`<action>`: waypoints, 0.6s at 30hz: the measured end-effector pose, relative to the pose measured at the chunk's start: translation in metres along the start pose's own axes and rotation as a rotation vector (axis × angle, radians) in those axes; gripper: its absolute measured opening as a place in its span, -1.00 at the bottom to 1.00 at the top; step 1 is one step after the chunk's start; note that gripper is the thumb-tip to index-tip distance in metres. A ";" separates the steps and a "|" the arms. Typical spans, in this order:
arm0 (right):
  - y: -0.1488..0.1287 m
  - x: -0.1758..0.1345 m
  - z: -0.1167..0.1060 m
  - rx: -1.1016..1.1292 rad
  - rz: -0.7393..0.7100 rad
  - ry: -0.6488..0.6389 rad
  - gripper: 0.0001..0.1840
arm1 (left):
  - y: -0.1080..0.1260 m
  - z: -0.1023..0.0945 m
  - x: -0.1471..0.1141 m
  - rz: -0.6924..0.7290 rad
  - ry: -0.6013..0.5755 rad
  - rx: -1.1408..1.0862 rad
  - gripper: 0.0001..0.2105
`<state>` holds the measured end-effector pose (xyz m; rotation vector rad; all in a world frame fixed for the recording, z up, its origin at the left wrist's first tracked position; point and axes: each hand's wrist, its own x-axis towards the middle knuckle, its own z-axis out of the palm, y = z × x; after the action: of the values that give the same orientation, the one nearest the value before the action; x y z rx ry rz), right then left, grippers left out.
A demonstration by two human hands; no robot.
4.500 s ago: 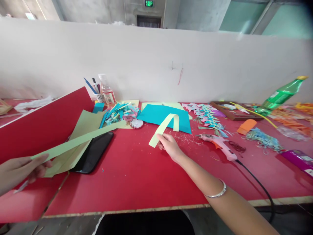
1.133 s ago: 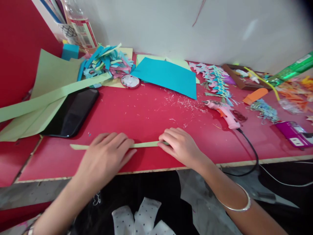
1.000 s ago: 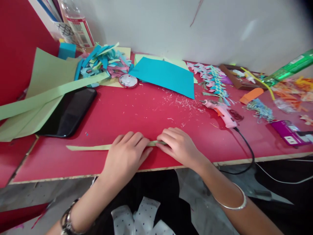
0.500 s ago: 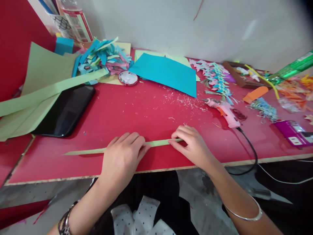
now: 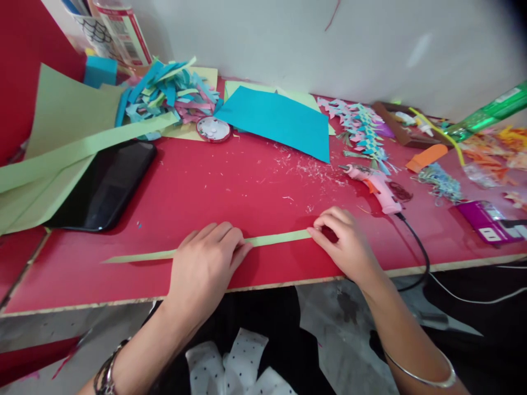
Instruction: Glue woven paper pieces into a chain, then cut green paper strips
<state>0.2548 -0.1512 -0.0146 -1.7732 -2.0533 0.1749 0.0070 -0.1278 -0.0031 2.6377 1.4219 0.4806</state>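
A narrow pale green paper strip (image 5: 280, 237) lies left to right near the front edge of the red table. My left hand (image 5: 208, 252) is closed over its middle, thumb and fingers pinching it. At the strip's right end, the thumb and fingertips of my right hand (image 5: 343, 238) are pinched together on the paper. The left end of the strip tapers out past my left hand and rests on the table. The part under my left palm is hidden.
A black phone (image 5: 109, 184) lies left, partly under green paper (image 5: 74, 112). Cut paper strips (image 5: 168, 90), a blue sheet (image 5: 280, 120), and a woven paper piece (image 5: 364, 129) lie behind. A pink glue gun (image 5: 376, 186) with a cord and a purple box (image 5: 489, 222) sit right.
My right hand has slid right along the strip to its end, baring more of the paper between my hands. My left hand has stayed nearly in place.
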 end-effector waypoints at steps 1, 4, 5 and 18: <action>0.002 -0.001 0.000 -0.013 0.011 0.006 -0.81 | 0.000 0.000 0.000 0.000 -0.001 0.001 -0.79; 0.005 -0.003 0.001 -0.064 0.044 0.079 -0.90 | -0.001 0.000 0.000 0.010 -0.011 0.004 -0.80; 0.004 -0.005 0.001 -0.081 0.045 0.135 -0.93 | -0.001 0.000 0.001 0.016 -0.014 0.002 -0.80; -0.069 0.009 0.017 0.084 -0.221 -0.140 -0.84 | 0.007 0.008 0.010 0.083 -0.003 -0.017 -0.82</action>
<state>0.1842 -0.1518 -0.0029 -1.5093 -2.2875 0.3223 0.0203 -0.1231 -0.0062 2.6908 1.3062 0.4946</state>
